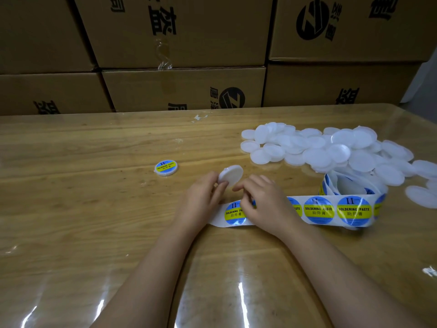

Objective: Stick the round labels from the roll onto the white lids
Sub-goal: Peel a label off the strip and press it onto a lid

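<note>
My left hand (203,197) holds a bare white lid (233,174) tilted up by its edge, just above the table. My right hand (262,202) lies over the unrolled label strip (319,210), its fingers curled on a blue-and-yellow round label (234,213) near the strip's free end. The strip runs right to the label roll (350,185). One lid with a label stuck on it (166,168) lies to the left. A heap of bare white lids (331,150) spreads at the back right.
The work happens on a wooden table (94,209) under a clear plastic sheet that glares near the front edge. Stacked cardboard boxes (184,88) form a wall right behind the table. Loose lids (421,195) lie at the far right edge.
</note>
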